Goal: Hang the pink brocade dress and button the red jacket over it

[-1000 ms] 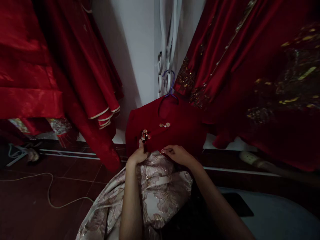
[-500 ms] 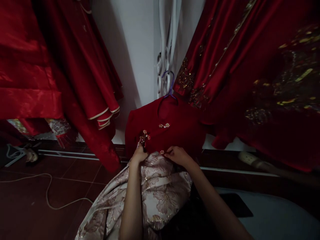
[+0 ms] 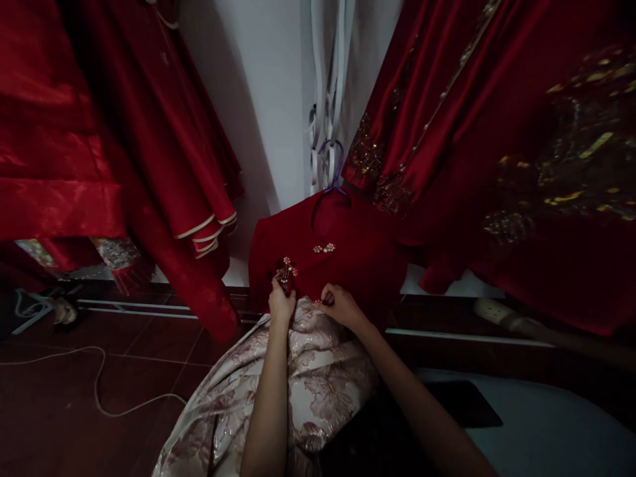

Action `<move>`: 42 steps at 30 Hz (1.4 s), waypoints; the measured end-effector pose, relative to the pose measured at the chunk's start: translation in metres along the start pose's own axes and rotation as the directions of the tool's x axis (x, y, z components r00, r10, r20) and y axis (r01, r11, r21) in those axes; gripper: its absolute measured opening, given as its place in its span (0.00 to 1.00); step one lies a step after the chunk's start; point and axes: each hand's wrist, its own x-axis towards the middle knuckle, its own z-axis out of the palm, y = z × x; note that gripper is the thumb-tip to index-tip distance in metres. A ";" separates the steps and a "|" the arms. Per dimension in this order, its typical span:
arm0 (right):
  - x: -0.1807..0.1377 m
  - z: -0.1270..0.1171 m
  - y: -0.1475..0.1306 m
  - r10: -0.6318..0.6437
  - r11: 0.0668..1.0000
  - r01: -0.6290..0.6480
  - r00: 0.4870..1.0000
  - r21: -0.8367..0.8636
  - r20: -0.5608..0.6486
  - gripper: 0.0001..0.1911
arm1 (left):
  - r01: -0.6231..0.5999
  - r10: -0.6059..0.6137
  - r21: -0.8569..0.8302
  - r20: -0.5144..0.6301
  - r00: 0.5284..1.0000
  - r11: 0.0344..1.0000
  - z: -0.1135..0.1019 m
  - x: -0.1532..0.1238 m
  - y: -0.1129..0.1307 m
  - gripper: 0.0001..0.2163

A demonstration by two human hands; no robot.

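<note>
Pinching one top (image 3: 358,255), two hands (image 3: 281,306) (image 3: 339,306), two clasps (image 3: 324,248)

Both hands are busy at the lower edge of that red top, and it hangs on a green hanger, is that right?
Not quite. The head view shows that the hanger is purple, not green. The rest holds: the left hand and the right hand are both at the lower edge of the red top.

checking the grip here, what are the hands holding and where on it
Both pinch the red top at its lower edge: left hand by the beaded clasp, right hand beside it.
</note>
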 end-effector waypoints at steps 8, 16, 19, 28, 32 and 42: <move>0.002 -0.019 -0.003 0.109 0.991 -0.105 0.992 0.081 -0.059 0.09 | -0.053 0.043 0.146 0.067 0.997 0.988 -0.070 -0.019 0.040 0.14; 0.001 -0.041 0.008 0.326 0.846 -0.337 0.940 0.414 0.100 0.14 | -0.362 0.402 -0.196 0.614 0.679 0.911 -0.055 -0.031 0.043 0.12; -0.001 -0.048 0.004 0.321 0.812 -0.353 0.935 0.465 0.149 0.17 | -0.323 0.372 -0.191 0.580 0.725 0.927 -0.047 -0.027 0.035 0.12; -0.003 -0.045 -0.034 0.155 0.737 -0.315 0.940 0.598 0.304 0.17 | -0.382 0.447 -0.233 0.444 0.776 0.894 -0.052 -0.019 0.034 0.11; 0.000 -0.039 -0.032 0.145 0.736 -0.243 0.968 0.632 0.203 0.17 | -0.427 0.460 -0.172 0.364 0.810 0.888 -0.049 -0.017 0.036 0.08; 0.000 -0.041 -0.030 0.132 0.737 -0.196 0.980 0.647 0.147 0.19 | -0.480 0.481 -0.078 0.283 0.830 0.874 -0.049 -0.020 0.043 0.07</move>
